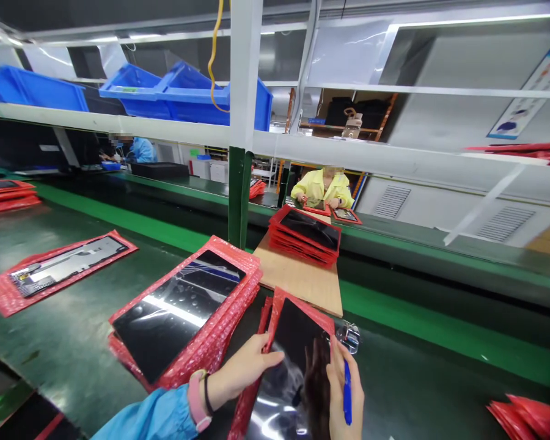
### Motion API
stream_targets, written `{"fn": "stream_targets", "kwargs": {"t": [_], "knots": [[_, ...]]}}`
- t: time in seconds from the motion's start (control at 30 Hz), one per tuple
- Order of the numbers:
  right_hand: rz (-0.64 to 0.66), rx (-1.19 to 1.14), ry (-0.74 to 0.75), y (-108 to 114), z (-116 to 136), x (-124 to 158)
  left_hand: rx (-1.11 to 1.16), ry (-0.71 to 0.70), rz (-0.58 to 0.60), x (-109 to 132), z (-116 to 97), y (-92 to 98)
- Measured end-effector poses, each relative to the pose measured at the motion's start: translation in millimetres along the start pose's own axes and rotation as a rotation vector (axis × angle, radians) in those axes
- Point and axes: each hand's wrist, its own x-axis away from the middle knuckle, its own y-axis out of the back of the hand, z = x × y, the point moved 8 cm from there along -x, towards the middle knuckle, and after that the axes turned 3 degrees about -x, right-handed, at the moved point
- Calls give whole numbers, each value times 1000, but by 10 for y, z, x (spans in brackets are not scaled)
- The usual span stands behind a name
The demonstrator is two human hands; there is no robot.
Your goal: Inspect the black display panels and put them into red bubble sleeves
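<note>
Head view, left hand [245, 370] gripping black panel [296, 342], right hand [335, 391] seemingly pinching pen [347, 394]

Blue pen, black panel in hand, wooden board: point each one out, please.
blue pen [347, 391]: head view, middle of its barrel.
black panel [297, 337]: head view, bare glossy face.
wooden board [302, 278]: head view, bare top near its front edge.

Three blue bins [197, 98] stand on the shelf, and two co-workers [323, 189] sit across the belt. Close by are one wooden board [297, 275], one blue pen [347, 391] and one tilted red-wrapped panel [297, 342].
</note>
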Motion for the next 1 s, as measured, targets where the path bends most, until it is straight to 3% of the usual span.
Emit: {"fn": "stream_targets", "kwargs": {"t": [0.07,0.17,0.23,0.33,0.43,0.5,0.6,0.77,1.0], "knots": [[36,227,211,38,135,-58,8,-32,-36,-3,-23,13],[32,554,630,176,349,-179,11,-48,-85,103,-148,220],[-9,631,692,375,327,-346,3,-33,-136,243,-326,497],[39,739,705,546,222,-530,14,-33,-334,514,-707,1109],[101,816,717,557,145,-560,114,33,-367,692,-935,1602],[126,848,723,521,119,-542,142,31,-389,736,-991,1906],[160,872,722,461,91,-530,127,72,-420,700,-865,2294],[152,867,627,451,36,-595,3,44,-314,520,-685,2577],[83,684,425,524,108,-597,-270,-86,-350,357,-829,2711]]}}
